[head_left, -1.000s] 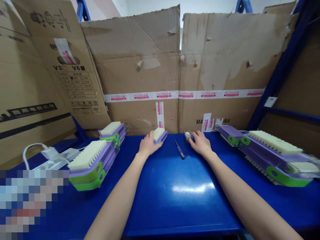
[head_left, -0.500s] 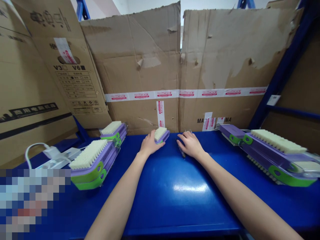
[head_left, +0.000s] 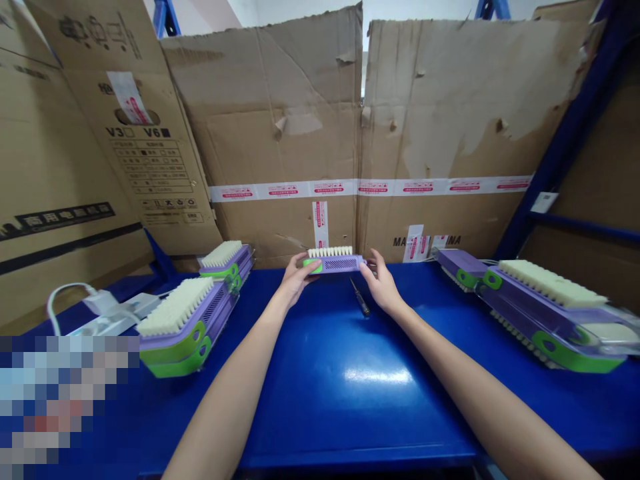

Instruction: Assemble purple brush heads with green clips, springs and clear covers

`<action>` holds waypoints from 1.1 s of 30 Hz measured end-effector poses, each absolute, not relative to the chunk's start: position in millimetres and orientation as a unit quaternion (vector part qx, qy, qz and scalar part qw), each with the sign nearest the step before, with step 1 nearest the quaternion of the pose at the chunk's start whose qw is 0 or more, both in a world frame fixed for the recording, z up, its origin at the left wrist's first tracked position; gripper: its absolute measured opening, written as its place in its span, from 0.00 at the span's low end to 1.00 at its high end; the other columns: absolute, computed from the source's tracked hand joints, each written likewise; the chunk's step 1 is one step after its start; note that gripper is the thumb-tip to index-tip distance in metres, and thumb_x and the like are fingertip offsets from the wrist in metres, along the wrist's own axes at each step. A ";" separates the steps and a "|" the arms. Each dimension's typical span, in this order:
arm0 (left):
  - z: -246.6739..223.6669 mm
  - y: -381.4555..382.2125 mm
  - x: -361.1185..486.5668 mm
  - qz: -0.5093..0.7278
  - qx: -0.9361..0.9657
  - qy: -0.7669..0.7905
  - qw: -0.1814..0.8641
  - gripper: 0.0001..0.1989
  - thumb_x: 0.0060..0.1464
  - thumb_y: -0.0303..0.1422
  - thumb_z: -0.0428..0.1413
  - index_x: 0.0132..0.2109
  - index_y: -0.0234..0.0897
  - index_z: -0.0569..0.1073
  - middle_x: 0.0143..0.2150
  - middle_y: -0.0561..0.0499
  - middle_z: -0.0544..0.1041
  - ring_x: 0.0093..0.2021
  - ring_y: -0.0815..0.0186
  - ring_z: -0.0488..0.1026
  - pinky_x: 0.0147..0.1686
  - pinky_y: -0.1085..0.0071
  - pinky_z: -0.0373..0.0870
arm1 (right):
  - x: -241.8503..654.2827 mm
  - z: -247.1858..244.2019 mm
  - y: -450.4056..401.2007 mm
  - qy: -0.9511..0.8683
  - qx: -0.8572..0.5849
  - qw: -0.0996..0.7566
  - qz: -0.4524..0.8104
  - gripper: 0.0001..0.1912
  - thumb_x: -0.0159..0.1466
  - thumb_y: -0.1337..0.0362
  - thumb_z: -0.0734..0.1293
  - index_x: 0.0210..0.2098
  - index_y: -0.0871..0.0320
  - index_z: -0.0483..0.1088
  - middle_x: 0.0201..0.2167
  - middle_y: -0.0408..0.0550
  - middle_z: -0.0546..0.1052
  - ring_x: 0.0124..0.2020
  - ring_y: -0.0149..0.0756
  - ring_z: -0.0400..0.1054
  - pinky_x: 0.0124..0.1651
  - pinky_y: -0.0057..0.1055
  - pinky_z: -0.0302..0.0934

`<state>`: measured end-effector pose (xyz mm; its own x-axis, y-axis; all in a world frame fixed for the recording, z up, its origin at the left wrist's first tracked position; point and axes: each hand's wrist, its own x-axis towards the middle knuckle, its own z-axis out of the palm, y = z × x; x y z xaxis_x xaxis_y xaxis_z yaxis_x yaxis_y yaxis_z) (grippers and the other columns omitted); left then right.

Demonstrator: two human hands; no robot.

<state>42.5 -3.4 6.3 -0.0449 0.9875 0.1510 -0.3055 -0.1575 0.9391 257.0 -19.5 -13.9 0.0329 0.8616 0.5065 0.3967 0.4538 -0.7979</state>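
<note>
A purple scrubbing brush (head_left: 343,265) with cream bristles on top and a green left end is held level at the back of the blue table. My left hand (head_left: 296,277) is closed around the green end, thumb on the near side. At the other end, my right hand (head_left: 383,283) has its thumb and fingers around the purple tip. A dark screwdriver (head_left: 361,300) lies on the table just below my right hand.
More purple and green brushes are stacked at left (head_left: 177,327) and right (head_left: 545,313). A white power strip (head_left: 107,327) with a cable lies at far left. Cardboard sheets (head_left: 280,133) wall off the back of the blue table (head_left: 320,413). A blurred patch covers the lower left corner.
The brush has turned from pointing away to lying crosswise. My right hand has left the screwdriver and come to the brush's right end.
</note>
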 end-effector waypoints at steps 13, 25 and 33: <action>7.7 -5.5 52.3 0.641 0.423 0.331 0.549 0.28 0.36 0.36 0.68 0.45 0.37 0.67 0.38 0.48 0.76 0.39 0.63 0.75 0.42 0.62 0.71 | 251.0 -11.8 -22.6 -0.650 -0.495 0.523 0.244 0.29 0.61 0.47 0.61 0.55 0.60 0.63 0.46 0.54 0.72 0.46 0.40 0.66 0.51 0.37 0.60; 29.0 -3.9 47.5 0.733 0.389 0.295 0.474 0.32 0.41 0.53 0.61 0.48 0.34 0.70 0.43 0.42 0.76 0.49 0.57 0.72 0.45 0.64 0.70 | 217.6 14.0 -47.5 -0.357 -0.396 0.520 0.668 0.17 0.67 0.54 0.54 0.47 0.60 0.60 0.26 0.46 0.71 0.26 0.33 0.70 0.29 0.29 0.66; 43.0 -15.3 54.4 0.734 0.435 0.289 0.435 0.28 0.40 0.51 0.62 0.43 0.37 0.71 0.42 0.46 0.76 0.45 0.60 0.73 0.43 0.67 0.70 | 199.5 15.9 -67.3 -0.325 -0.322 0.424 0.781 0.22 0.67 0.51 0.49 0.43 0.63 0.61 0.27 0.54 0.73 0.25 0.36 0.72 0.28 0.30 0.67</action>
